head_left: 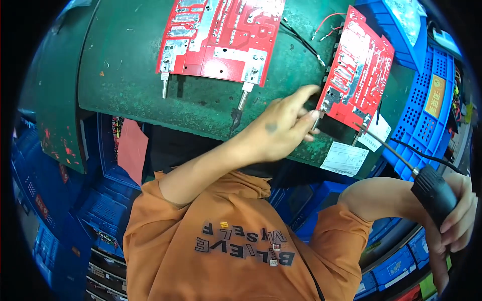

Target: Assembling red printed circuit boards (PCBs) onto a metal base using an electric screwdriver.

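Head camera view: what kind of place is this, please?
Probably an electronics assembly or repair workshop. Red circuit boards lie on a green bench, the right hand holds a soldering iron, and blue plastic crates stand around.

A worn green tabletop [130, 75] with a rounded, chipped edge carries the work. A large red circuit board [221, 35] lies flat on it near the far side, metal tabs overhanging. A smaller red circuit board [357, 70] lies tilted toward the right, beside white paper labels [345, 158] at the edge.
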